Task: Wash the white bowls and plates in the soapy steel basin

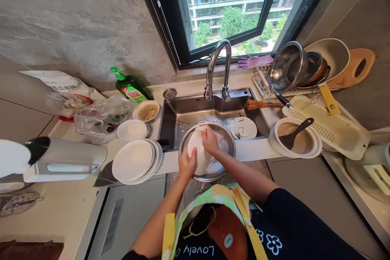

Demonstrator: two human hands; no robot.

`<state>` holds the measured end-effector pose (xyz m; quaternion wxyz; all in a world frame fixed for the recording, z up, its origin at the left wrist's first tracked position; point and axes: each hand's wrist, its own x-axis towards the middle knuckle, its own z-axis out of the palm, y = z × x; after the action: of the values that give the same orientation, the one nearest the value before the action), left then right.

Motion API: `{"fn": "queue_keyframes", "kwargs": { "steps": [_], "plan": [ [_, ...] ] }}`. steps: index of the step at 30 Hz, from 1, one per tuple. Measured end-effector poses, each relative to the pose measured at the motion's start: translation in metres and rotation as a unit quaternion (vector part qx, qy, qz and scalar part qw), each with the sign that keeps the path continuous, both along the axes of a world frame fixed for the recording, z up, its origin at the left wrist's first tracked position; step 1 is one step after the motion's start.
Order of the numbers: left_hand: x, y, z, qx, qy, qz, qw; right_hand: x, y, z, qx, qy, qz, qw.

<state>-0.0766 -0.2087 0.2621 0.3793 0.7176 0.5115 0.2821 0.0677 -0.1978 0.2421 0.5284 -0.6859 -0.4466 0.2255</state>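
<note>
Inside the sink, we could pass through the gap between the faucet and the steel basin beneath the white bowl. At the sink's right end, the bamboo brush and a small white plate stand in our way. Stacked plates block its front-left corner, and a large bowl blocks its front-right.

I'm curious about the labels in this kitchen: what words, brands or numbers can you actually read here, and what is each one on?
"Lovely" on the person's dark top, upside down in this view.
Green dish-soap bottle: label too small to read.
Round badge on the brown patch: too small to read.
White paper packet: printing too blurred to read.
</note>
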Motion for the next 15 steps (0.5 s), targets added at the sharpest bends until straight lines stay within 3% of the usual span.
{"fn": "queue_keyframes", "kwargs": {
  "steps": [4, 8, 11, 15],
  "plan": [
    [-0.004, -0.007, -0.001, -0.013, -0.008, 0.024, 1.0, 0.015, 0.005, -0.02, -0.205, 0.05, -0.087, 0.973],
    [-0.006, -0.008, 0.0, -0.004, 0.007, 0.013, 1.0, 0.02, 0.0, -0.021, -0.261, 0.057, -0.114, 0.957],
    [-0.006, -0.004, 0.002, 0.008, 0.035, -0.002, 0.999, 0.007, -0.007, -0.005, -0.197, 0.028, -0.066, 0.978],
    [-0.007, 0.002, 0.003, 0.013, 0.031, -0.007, 0.999, -0.023, -0.016, 0.023, 0.013, -0.045, 0.066, 0.997]
  ]
}}
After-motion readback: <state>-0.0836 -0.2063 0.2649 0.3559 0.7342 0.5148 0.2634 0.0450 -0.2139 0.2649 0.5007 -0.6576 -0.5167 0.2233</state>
